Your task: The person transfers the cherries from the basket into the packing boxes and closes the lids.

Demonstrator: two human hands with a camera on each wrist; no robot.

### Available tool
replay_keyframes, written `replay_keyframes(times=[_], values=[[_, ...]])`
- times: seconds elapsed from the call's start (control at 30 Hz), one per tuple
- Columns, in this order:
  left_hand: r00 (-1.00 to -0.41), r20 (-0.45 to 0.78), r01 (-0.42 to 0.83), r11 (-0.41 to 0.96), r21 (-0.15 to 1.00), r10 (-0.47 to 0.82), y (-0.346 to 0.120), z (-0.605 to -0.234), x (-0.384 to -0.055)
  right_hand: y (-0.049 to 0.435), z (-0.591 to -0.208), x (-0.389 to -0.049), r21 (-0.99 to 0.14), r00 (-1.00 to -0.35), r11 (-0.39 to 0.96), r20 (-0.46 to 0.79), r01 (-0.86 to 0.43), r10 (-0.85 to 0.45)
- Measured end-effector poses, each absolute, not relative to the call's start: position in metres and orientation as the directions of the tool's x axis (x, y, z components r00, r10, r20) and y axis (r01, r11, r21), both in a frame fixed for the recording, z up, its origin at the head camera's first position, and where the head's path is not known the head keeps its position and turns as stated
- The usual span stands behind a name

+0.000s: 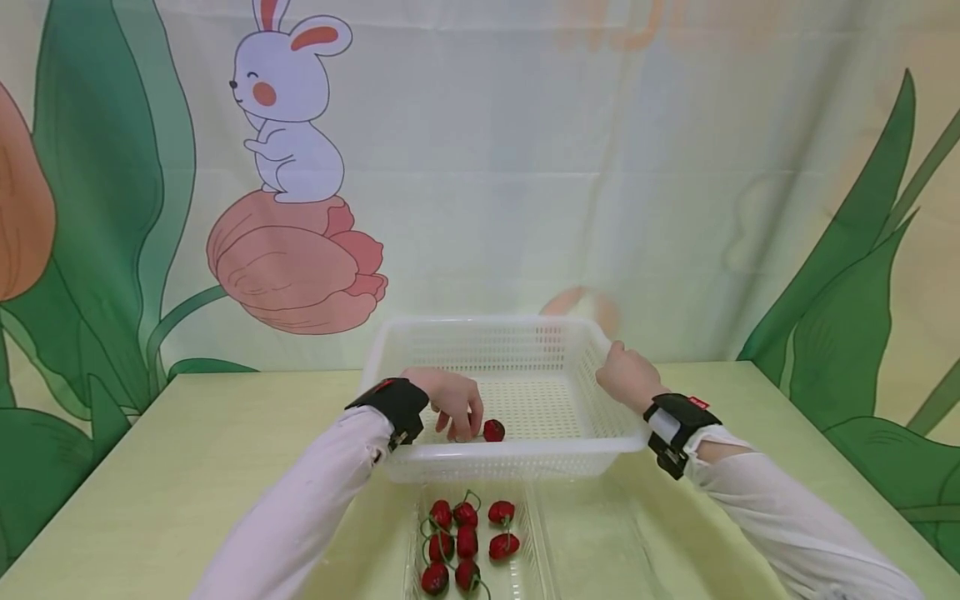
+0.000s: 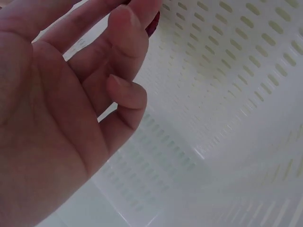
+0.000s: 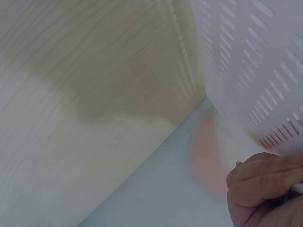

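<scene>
A white perforated plastic basket [image 1: 600, 446] stands at the back of the table. My right hand [image 1: 628, 377] grips its right rim; in the right wrist view the curled fingers [image 3: 265, 182] are at the rim. Reaching inside over the near left part, my left hand [image 1: 453, 404] pinches a small dark red fruit [image 1: 493, 430] by its stem end, low over the basket floor. In the left wrist view only a sliver of the fruit [image 2: 152, 26] shows behind the fingertips. Several similar red fruits [image 1: 467, 542] with thin green stems lie in a clear plastic tray [image 1: 525, 575] in front.
The tray's clear lid part [image 1: 600, 542] lies to its right, close under the basket's near wall. Behind the pale wooden table [image 1: 247, 450] hangs a printed curtain [image 1: 480, 167] with a rabbit and tulips, near the basket's back wall.
</scene>
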State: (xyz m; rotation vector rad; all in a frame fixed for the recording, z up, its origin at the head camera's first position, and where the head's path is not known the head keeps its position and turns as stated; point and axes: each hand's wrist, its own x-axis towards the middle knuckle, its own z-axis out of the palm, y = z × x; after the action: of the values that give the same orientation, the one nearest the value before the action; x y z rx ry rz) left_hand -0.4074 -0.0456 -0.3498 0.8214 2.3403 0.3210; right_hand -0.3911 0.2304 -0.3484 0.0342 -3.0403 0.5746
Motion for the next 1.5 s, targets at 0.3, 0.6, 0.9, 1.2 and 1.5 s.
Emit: replay_keyframes(times=[0.3, 0.6, 0.9, 1.2, 1.5], values=[[-0.637, -0.483, 0.507, 0.799, 0.325, 0.601, -0.048, -0.346, -0.403, 0.23, -0.347, -0.39, -0.382, -0.999, 0.924, 0.049, -0.032, -0.014], [-0.718, -0.439, 0.49, 0.84, 0.233, 0.54, -0.047, -0.344, -0.399, 0.229, -0.346, -0.389, -0.366, -0.998, 0.93, 0.06, -0.041, -0.02], [-0.769, -0.432, 0.427, 0.881, 0.201, 0.471, -0.049, -0.344, -0.396, 0.23, -0.348, -0.389, -0.38, -0.999, 0.924, 0.044, -0.036, -0.021], [-0.784, -0.457, 0.41, 0.903, 0.129, 0.421, -0.049, -0.338, -0.393, 0.229, -0.347, -0.389, -0.375, -0.999, 0.927, 0.046, -0.026, -0.01], [-0.788, -0.446, 0.418, 0.901, 0.119, 0.424, -0.049, -0.34, -0.398, 0.229, -0.346, -0.388, -0.362, -0.999, 0.932, 0.047, -0.03, -0.014]])
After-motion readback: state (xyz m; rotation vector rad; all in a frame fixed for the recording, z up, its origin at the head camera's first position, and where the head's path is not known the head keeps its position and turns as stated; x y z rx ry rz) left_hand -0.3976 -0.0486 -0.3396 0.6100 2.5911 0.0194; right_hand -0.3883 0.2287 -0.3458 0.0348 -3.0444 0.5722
